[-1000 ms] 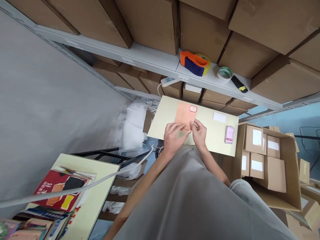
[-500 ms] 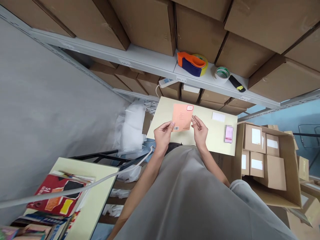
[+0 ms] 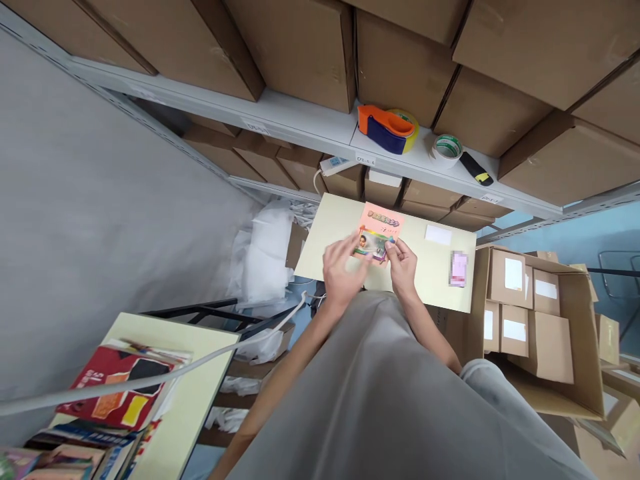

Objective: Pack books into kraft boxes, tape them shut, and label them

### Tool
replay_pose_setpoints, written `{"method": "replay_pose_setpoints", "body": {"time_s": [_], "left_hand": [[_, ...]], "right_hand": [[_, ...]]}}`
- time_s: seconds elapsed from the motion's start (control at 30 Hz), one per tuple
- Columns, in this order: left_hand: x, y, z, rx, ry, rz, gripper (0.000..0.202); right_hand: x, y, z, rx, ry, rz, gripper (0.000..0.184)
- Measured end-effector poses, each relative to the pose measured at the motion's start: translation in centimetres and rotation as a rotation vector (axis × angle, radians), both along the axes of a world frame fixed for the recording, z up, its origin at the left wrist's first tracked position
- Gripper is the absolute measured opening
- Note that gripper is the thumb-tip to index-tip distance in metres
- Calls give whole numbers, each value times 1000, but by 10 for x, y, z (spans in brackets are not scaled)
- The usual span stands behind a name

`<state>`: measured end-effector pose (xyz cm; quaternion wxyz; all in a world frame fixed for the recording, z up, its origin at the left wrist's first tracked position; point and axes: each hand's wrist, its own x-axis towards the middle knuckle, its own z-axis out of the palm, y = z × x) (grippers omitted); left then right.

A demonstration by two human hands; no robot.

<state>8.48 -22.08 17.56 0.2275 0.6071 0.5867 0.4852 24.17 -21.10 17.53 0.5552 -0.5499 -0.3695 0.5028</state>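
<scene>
A thin pink booklet (image 3: pixel 381 227) with a picture and yellow lettering on its cover is held above a pale yellow table (image 3: pixel 330 227). My right hand (image 3: pixel 403 267) pinches its lower right edge with thumb and fingers. My left hand (image 3: pixel 341 270) is at its lower left, blurred by motion, fingers curved beside or under the cover. Both forearms reach out over my grey shirt.
A white label (image 3: pixel 439 234) and a pink item (image 3: pixel 459 268) lie on the table. The shelf (image 3: pixel 300 117) behind holds a tape dispenser (image 3: pixel 389 127), a tape roll (image 3: pixel 447 147), a knife (image 3: pixel 475 169) and cardboard boxes. An open carton (image 3: pixel 540 320) stands right; books (image 3: pixel 115 383) lie lower left.
The booklet has been turned over: its plain pink back with a barcode showed before, its picture cover faces up now. My left hand shifted along its lower edge.
</scene>
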Motion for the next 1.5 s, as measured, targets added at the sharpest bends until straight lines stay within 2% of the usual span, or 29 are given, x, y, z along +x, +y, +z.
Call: {"method": "replay_pose_setpoints", "body": {"time_s": [0.07, 0.17, 0.23, 0.3, 0.43, 0.63, 0.77, 0.87, 1.0, 1.1, 1.17, 1.33, 1.5], "left_hand": [[-13, 11, -3, -123, -152, 64, 56], [-27, 25, -11, -378, -452, -29, 67], [-29, 27, -17, -453, -548, -76, 68], [-27, 26, -22, -434, -516, -63, 64], [-25, 21, -24, -301, -311, -56, 49], [-41, 24, -10, 5, 19, -181, 20], [-50, 22, -5, 35, 116, -232, 19], [-49, 19, -6, 39, 90, -237, 18], [-47, 16, -11, -51, -8, -181, 20], [-47, 16, -15, -144, -98, -157, 40], [-47, 16, -15, -173, -143, -196, 47], [-49, 16, -11, -231, -207, -252, 46], [-41, 21, -7, -377, -347, -192, 55]], "right_hand": [[5, 1, 0, -10, 36, 17, 66], [5, -1, -1, -33, 102, 41, 68], [4, -2, -3, -47, 123, 51, 69], [5, -2, -5, -55, 117, 58, 69], [11, 1, -9, -43, 77, 83, 64], [25, 3, -2, 78, 12, 180, 47], [31, 3, -2, 149, -22, 224, 43], [34, 2, -7, 172, -48, 255, 40], [36, -1, -12, 142, -108, 262, 50], [37, -3, -13, 92, -97, 255, 67], [38, -4, -12, 80, -89, 266, 74], [45, -4, -9, 51, -106, 319, 52], [44, -2, -2, -42, -74, 349, 58]]}}
